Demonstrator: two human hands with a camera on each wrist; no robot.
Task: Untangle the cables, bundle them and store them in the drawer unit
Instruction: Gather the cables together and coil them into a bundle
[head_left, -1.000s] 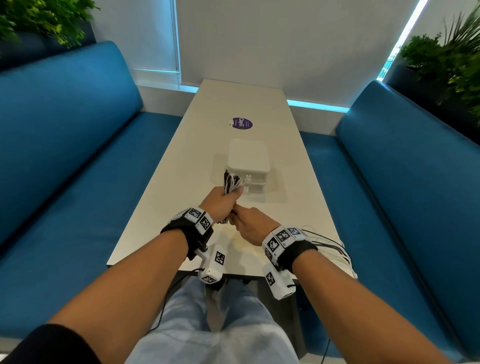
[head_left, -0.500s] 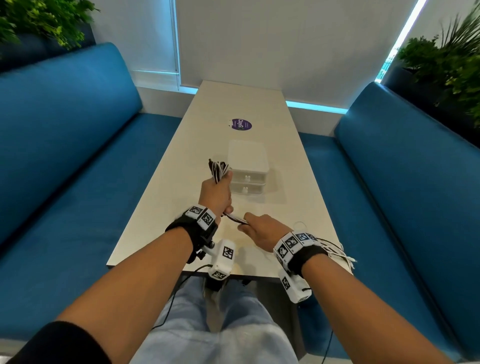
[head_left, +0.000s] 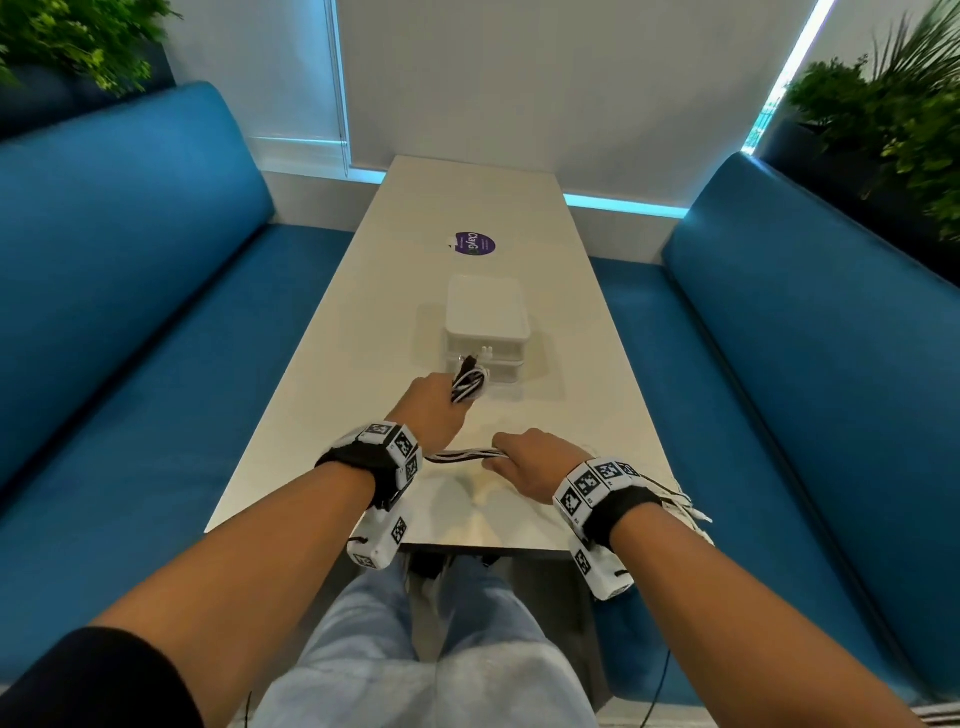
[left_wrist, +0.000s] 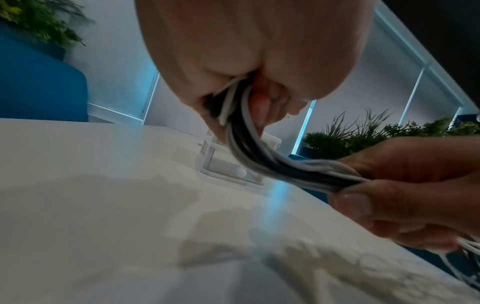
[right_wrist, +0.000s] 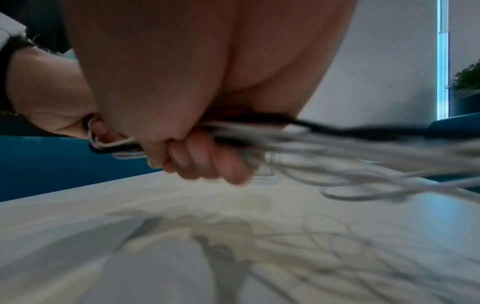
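Note:
A bunch of white and black cables (head_left: 462, 456) runs taut between my two hands above the near end of the table. My left hand (head_left: 435, 406) grips one end, whose looped ends (head_left: 469, 382) stick out just in front of the white drawer unit (head_left: 487, 326). My right hand (head_left: 530, 462) is curled round the cables (left_wrist: 283, 164) closer to me. The rest of the cables (right_wrist: 363, 156) trails out behind my right hand to the table's near right corner (head_left: 685, 506). Both drawers look closed.
The white table (head_left: 467, 202) carries a purple round sticker (head_left: 471, 244) beyond the drawer unit. Blue benches (head_left: 104, 291) run along both sides. Plants (head_left: 893, 119) stand behind the backrests. My legs are under the near edge.
My left hand has moved forward and right, bringing the looped cable ends up to the drawer unit. My right hand has slid away along the cables, so a longer stretch shows between the hands.

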